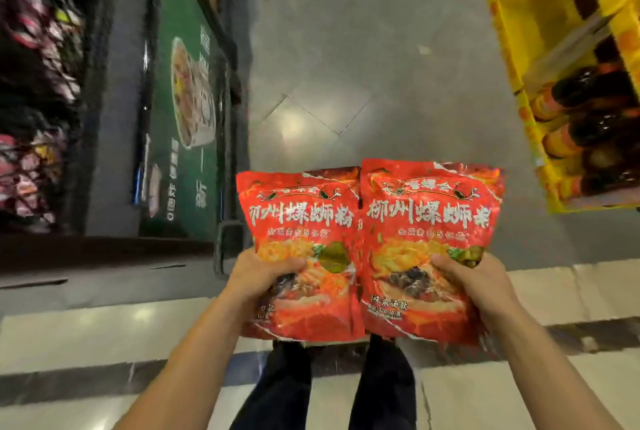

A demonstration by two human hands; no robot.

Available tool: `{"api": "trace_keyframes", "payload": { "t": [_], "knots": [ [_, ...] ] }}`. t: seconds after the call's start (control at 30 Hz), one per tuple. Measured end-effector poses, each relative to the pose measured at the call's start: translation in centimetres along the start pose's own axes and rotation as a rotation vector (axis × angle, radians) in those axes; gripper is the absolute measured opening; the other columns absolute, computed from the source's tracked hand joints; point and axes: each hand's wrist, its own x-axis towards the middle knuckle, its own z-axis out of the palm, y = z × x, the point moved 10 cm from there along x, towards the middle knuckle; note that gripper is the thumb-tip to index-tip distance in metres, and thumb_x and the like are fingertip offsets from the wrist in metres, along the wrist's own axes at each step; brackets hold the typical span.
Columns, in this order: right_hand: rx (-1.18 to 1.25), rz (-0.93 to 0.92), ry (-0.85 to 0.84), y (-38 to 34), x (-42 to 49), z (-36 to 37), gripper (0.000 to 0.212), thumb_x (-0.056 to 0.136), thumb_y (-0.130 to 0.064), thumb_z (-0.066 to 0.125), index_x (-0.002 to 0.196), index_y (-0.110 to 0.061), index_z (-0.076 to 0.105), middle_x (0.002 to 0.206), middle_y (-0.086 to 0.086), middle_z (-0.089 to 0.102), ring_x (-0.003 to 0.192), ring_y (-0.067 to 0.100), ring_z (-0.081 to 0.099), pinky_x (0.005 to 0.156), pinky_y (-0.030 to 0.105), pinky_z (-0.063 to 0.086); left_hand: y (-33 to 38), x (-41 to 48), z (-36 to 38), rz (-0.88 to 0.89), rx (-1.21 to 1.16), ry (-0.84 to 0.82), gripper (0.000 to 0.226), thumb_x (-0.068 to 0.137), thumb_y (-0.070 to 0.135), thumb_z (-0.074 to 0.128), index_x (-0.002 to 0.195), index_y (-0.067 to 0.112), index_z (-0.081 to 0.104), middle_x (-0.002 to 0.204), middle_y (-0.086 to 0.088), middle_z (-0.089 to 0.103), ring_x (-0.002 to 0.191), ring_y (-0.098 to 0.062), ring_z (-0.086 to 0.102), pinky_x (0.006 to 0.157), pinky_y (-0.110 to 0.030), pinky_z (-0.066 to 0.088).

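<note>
Two red noodle packets with white Chinese lettering are held side by side in front of me, faces up. My left hand point(258, 277) grips the left packet point(304, 221) at its lower left edge, thumb on the front. On the other side, my right hand point(478, 282) grips the right packet point(426, 218) at its lower right edge, thumb on the front too. More red packets seem to be stacked behind each front one. The two packets touch along their inner edges.
A yellow shelf unit point(502, 59) with dark bottles point(588, 124) stands at the right. A green poster panel point(187, 111) and dark racks of goods point(38, 83) are at the left. Grey tiled floor point(346, 48) lies ahead. My legs point(332, 391) are below the packets.
</note>
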Motion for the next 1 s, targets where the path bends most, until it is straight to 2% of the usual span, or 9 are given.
{"api": "trace_keyframes", "payload": {
  "t": [0.1,0.23,0.37,0.43,0.5,0.6,0.7,0.8,1.0],
  "knots": [
    [-0.041,0.038,-0.055,4.4,7.9,1.0,0.037,0.07,-0.026,0.086,0.103,-0.019,0.07,0.096,0.0,0.077,0.087,0.023,0.073,0.08,0.039,0.056,-4.2,6.2,2.5,-0.059,-0.031,0.057,0.06,0.048,0.027,0.1,0.1,0.012,0.075,0.093,-0.004,0.078,0.086,-0.022,0.075,0.073,-0.032,0.055],
    [-0.077,0.112,-0.139,11.0,16.6,3.1,0.033,0.074,-0.023,0.084,0.103,-0.018,0.068,0.097,0.003,0.076,0.085,0.023,0.072,0.076,0.035,0.053,-8.2,13.2,6.1,-0.08,-0.09,0.101,0.047,0.059,0.02,0.095,0.1,0.01,0.074,0.09,-0.002,0.078,0.082,-0.02,0.074,0.068,-0.029,0.056],
    [-0.185,0.112,-0.152,14.3,20.6,4.8,0.058,0.076,-0.024,0.085,0.125,-0.019,0.055,0.11,-0.002,0.068,0.094,0.017,0.066,0.081,0.034,0.049,-10.7,17.5,7.9,-0.053,-0.052,0.12,0.083,0.048,0.044,0.098,0.115,0.007,0.068,0.089,-0.005,0.077,0.079,-0.024,0.072,0.073,-0.037,0.056],
    [-0.324,0.025,-0.075,13.7,20.1,4.3,0.076,0.077,-0.034,0.083,0.139,-0.023,0.04,0.12,-0.004,0.06,0.108,0.02,0.061,0.091,0.038,0.046,-10.6,18.0,7.1,-0.008,0.038,0.215,0.097,0.047,0.058,0.094,0.126,0.014,0.058,0.104,-0.002,0.074,0.091,-0.024,0.071,0.083,-0.043,0.057],
    [-0.599,-0.192,0.099,11.3,18.0,3.4,0.082,0.081,-0.048,0.074,0.147,-0.025,0.03,0.136,0.004,0.05,0.123,0.027,0.051,0.1,0.048,0.044,-9.1,16.3,5.1,0.106,0.233,0.454,0.105,0.057,0.062,0.087,0.142,0.02,0.041,0.129,0.001,0.06,0.116,-0.024,0.061,0.102,-0.049,0.048],
    [-0.901,-0.56,0.233,7.3,13.4,5.6,0.087,0.077,-0.055,0.059,0.151,-0.025,0.025,0.159,0.014,0.023,0.146,0.039,0.024,0.111,0.062,0.027,-3.4,11.0,6.4,0.474,0.642,0.755,0.086,0.083,0.054,0.072,0.149,0.015,0.035,0.153,-0.018,0.04,0.142,-0.037,0.035,0.117,-0.054,0.028],
    [-1.068,-0.725,0.109,7.3,13.1,10.4,0.078,0.086,-0.069,0.039,0.153,-0.034,0.025,0.166,0.009,0.01,0.152,0.037,0.004,0.116,0.064,0.007,-0.9,10.6,13.5,0.748,0.984,0.57,0.077,0.088,0.064,0.048,0.155,0.03,0.029,0.165,-0.012,0.021,0.153,-0.037,0.014,0.119,-0.059,0.009],
    [-1.165,-0.562,0.049,10.2,16.6,12.3,0.08,0.087,-0.081,0.021,0.156,-0.039,0.019,0.167,0.005,0.003,0.152,0.038,-0.006,0.114,0.072,0.008,-3.5,14.3,16.0,0.702,1.168,0.382,0.078,0.089,0.072,0.036,0.158,0.038,0.02,0.168,-0.005,0.009,0.154,-0.036,0.004,0.117,-0.068,0.012],
    [-1.181,-0.506,0.084,13.7,19.2,13.1,0.085,0.085,-0.084,0.018,0.157,-0.039,0.009,0.167,0.004,-0.003,0.152,0.037,-0.01,0.115,0.07,0.01,-7.0,17.2,15.5,0.676,1.209,0.375,0.084,0.087,0.076,0.039,0.159,0.038,0.017,0.169,-0.002,0.005,0.154,-0.038,0.004,0.116,-0.068,0.012]
  ]
}}
